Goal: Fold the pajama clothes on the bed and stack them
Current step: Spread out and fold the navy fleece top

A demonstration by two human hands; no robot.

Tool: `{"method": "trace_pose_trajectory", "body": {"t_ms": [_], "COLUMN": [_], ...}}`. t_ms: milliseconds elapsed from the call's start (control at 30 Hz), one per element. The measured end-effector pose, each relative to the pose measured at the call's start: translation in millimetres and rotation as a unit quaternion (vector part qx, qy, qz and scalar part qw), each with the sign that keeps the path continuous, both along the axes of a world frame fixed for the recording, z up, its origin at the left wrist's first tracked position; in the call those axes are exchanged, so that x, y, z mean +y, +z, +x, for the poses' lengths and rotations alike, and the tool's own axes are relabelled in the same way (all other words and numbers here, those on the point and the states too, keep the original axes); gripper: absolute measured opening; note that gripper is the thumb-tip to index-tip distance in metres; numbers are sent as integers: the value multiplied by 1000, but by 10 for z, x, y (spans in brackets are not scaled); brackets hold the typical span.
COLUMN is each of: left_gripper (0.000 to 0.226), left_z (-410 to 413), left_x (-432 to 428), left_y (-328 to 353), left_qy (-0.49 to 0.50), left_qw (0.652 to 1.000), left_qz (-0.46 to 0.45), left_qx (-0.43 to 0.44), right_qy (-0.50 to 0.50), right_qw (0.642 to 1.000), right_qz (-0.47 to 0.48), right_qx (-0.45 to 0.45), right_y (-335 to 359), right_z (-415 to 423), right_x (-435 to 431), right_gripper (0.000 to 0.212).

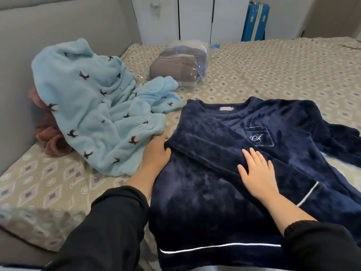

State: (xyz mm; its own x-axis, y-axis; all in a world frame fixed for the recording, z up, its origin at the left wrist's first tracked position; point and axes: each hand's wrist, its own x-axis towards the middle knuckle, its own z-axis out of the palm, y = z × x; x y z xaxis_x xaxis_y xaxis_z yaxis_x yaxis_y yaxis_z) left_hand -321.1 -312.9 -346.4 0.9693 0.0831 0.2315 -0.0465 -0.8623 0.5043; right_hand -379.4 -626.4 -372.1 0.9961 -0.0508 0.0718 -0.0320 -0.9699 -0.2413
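A navy fleece pajama top [224,192] lies spread on the bed [283,71], front up, with white piping and an embroidered chest pocket. Its left sleeve is folded diagonally across the chest. My left hand [157,153] grips the folded edge at the top's left side, fingers tucked under the fabric. My right hand [256,171] lies flat with spread fingers on the folded sleeve near the middle. A light blue pajama piece [91,114] with small dark bird marks lies crumpled at the left. A dusty pink garment [49,133] peeks out from beneath it.
A clear plastic bag of folded clothes [179,65] sits further back on the patterned sheet. A grey padded headboard [58,26] runs along the left. White wardrobe doors [195,18] and a blue suitcase [256,22] stand beyond the bed.
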Motion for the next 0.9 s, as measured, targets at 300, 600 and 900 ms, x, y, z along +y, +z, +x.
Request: {"method": "trace_pose_trajectory", "body": {"t_ms": [300, 600, 900], "left_gripper": [31, 73, 69], "left_z": [37, -493, -446], "left_x": [-331, -1266, -1162], "left_y": [459, -29, -287], "left_qy": [-90, -156, -154], "left_qw": [900, 961, 968], "left_qz": [422, 198, 187], "left_qx": [59, 115, 67], "right_qy": [2, 83, 79], "right_qw": [998, 990, 972], "right_qz": [-48, -47, 145], "right_qx": [29, 105, 167], "right_y": [-21, 110, 515], "right_z": [19, -13, -303], "right_x": [15, -82, -136], "right_gripper": [61, 83, 55]}}
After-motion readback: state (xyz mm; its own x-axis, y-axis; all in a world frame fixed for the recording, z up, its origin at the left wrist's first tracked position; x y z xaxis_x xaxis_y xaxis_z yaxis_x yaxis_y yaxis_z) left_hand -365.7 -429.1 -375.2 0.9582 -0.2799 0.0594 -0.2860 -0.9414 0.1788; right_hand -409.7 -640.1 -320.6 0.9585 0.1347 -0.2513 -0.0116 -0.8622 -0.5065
